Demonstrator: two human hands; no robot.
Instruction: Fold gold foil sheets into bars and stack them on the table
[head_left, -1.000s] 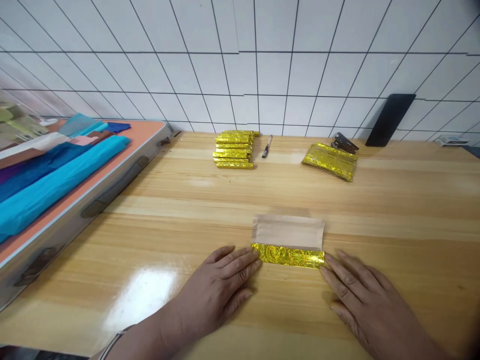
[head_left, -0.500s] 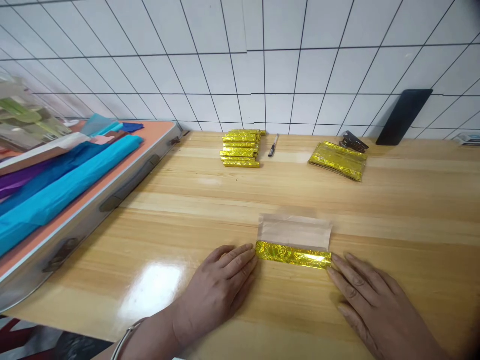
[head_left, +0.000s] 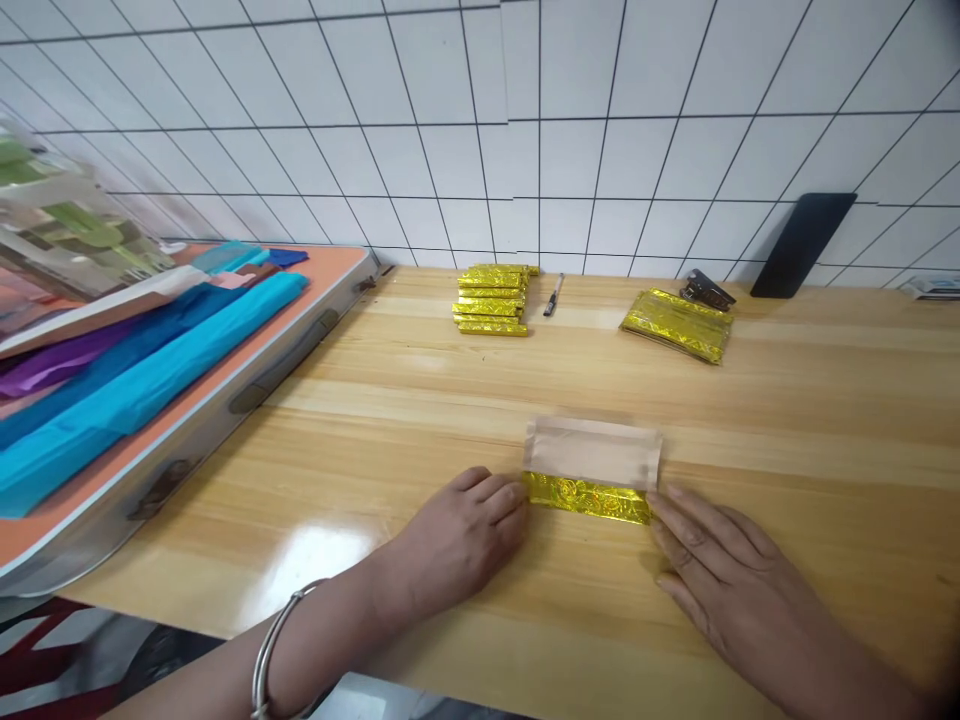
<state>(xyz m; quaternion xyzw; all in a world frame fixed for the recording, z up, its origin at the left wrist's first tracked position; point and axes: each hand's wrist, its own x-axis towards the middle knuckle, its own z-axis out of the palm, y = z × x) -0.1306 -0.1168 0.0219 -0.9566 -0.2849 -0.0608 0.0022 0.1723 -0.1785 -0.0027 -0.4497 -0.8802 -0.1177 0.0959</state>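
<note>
A sheet of gold foil paper (head_left: pixel 587 497) lies on the table in front of me, its near edge folded over as a shiny patterned band. The dull pinkish-brown backing (head_left: pixel 592 450) faces up behind that band. My left hand (head_left: pixel 469 540) is closed at the band's left end, fingers curled and the tips pinching there; the thumb is hidden. At the right end, my right hand (head_left: pixel 720 580) rests with fingers stretched out, fingertips touching the fold's corner.
Farther back are a pile of gold foil rolls (head_left: pixel 491 302), a pen (head_left: pixel 553 295), a stack of gold foil sheets (head_left: pixel 679 325), a black clip (head_left: pixel 707 289) and a black phone-like slab (head_left: pixel 802 247) against the tiled wall. A case (head_left: pixel 330 270) with coloured paper (head_left: pixel 165 385) stands left.
My left fingers have curled in more at the band's left end. The sheet and both hands sit slightly farther from me, and the gold band looks a little narrower. The camera view has shifted slightly.
</note>
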